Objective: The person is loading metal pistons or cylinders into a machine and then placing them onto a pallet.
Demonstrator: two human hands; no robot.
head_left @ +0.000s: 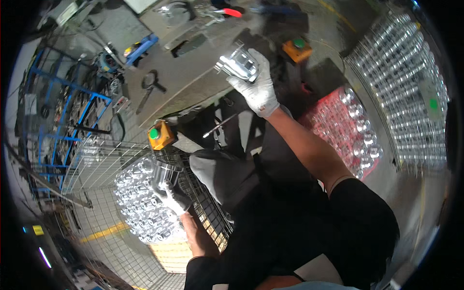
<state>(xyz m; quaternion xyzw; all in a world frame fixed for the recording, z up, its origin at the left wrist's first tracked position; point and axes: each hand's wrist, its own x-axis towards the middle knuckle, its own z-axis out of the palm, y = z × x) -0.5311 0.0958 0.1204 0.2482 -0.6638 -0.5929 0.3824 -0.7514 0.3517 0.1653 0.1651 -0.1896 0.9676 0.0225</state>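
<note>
My right hand (257,88), in a white work glove, grips a shiny metal housing (241,66) and holds it up over the front part of the workbench. The fingers wrap round its right side and the thumb lies below it. Down at the left, my gloved left hand (174,199) holds a cylindrical metal part (166,175) by its lower end, above the wire basket. Many similar metal parts (145,208) lie packed in that basket, just left of my left hand. The undersides of both held parts are hidden by the gloves.
The wire basket (108,241) stands at my left. Two orange boxes with green buttons, a left one (162,135) and a right one (296,49), flank the bench front. A red crate (321,113) and a wire cage (401,87) of metal parts stand right. A dark tool (149,87) lies on the bench.
</note>
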